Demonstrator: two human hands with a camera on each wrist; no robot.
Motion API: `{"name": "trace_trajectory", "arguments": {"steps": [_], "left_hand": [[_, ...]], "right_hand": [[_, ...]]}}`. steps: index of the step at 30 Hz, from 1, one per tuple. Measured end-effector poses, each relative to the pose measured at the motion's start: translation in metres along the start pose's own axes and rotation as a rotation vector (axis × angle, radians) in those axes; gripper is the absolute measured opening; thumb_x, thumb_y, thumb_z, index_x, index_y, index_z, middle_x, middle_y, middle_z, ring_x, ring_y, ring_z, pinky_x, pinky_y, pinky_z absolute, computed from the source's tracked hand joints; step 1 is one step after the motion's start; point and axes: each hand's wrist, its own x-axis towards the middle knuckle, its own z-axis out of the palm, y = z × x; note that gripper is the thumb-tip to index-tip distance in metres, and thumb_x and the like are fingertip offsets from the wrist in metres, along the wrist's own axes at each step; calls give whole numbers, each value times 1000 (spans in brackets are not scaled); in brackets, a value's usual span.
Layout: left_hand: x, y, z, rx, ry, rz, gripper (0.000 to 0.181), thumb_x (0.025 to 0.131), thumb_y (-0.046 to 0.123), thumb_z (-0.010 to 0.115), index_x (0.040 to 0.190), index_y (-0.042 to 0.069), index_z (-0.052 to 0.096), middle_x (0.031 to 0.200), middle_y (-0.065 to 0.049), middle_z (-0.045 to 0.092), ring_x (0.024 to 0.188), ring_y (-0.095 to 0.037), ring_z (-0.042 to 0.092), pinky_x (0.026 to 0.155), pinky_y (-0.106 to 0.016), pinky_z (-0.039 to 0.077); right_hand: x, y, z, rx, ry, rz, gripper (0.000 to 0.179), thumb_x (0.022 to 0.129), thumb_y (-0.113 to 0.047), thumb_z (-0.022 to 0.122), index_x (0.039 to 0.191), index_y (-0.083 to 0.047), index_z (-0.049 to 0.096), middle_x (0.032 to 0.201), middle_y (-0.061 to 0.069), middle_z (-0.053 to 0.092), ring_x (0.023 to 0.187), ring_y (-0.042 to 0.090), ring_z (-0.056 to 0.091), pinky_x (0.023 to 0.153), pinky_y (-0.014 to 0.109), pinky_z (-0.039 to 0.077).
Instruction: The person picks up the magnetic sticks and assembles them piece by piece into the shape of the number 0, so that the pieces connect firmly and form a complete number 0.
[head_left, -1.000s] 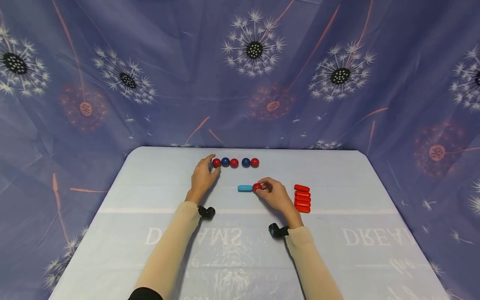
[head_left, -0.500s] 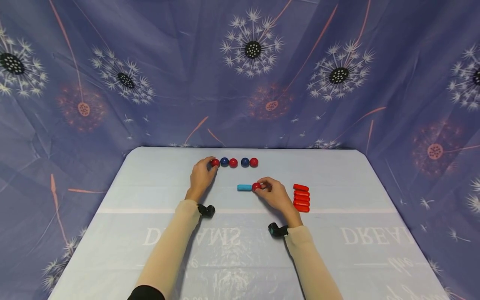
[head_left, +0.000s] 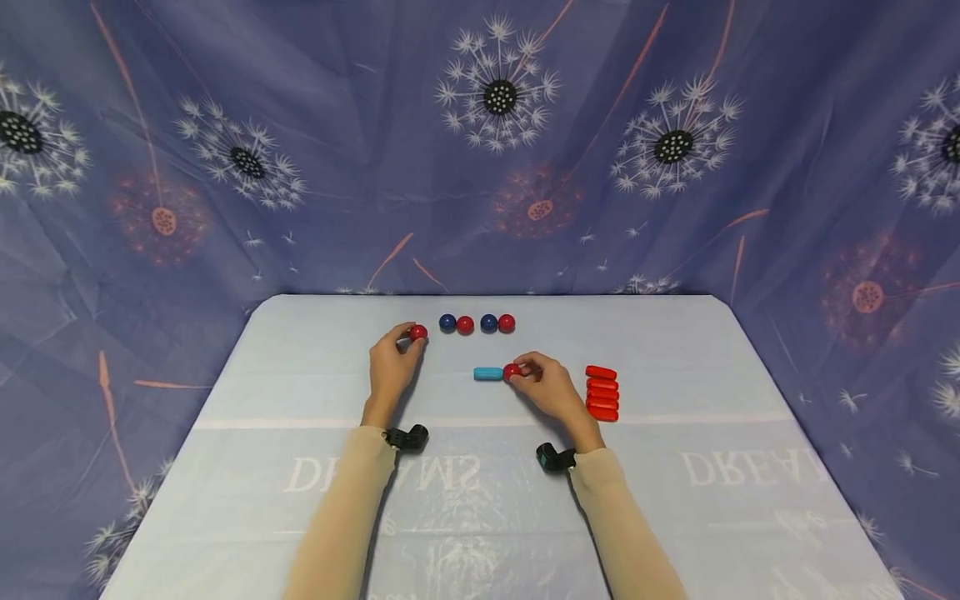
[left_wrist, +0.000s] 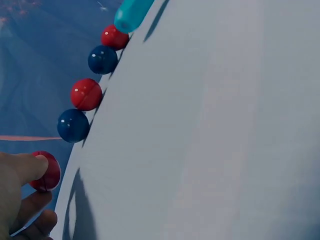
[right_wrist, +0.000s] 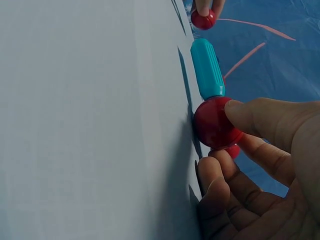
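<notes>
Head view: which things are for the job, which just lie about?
In use, apparently:
red ball in left grip
second red ball in right grip
turquoise rod touching that ball

Lying about, perhaps spares:
two dark blue balls
two red balls
five red rods

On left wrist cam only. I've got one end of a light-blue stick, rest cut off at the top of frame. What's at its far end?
Observer: A red ball, right up against the light-blue stick.
Operator: Anything holding that ball?
Observer: Yes, the right hand pinches it.
Operator: Other sticks about?
Observer: Five red sticks, stacked side by side to the right of that hand in the head view.
</notes>
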Motion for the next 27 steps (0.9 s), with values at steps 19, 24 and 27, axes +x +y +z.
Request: {"name": "trace_trajectory", "arguments": {"steps": [19,24,27], "left_hand": [[-51,17,7,-106,-59,72,33,91,16,79,124,12,75,111,-10,77,64,-13,54,60,-22,41],[-57,20,10,-149,-119,70,34,91,18,80,124,13,75,111,-11,77,63,-11,51,59,-22,40],[-57,20,10,-157,-160,52,35,92,19,80,126,13,75,114,-12,77,63,-11,51,58,-22,40]], "right_hand": [[3,1,0,14,7,1,30,94,-23,75,122,-12,70,107,9,71,91,22,61,79,32,50],[3,1,0,12,1,-13,30,95,-23,74,122,-11,70,108,10,70,91,22,61,80,32,50],[3,1,0,8,6,-14,29,95,-22,75,122,-11,70,108,10,71,91,22,62,80,33,50]]}}
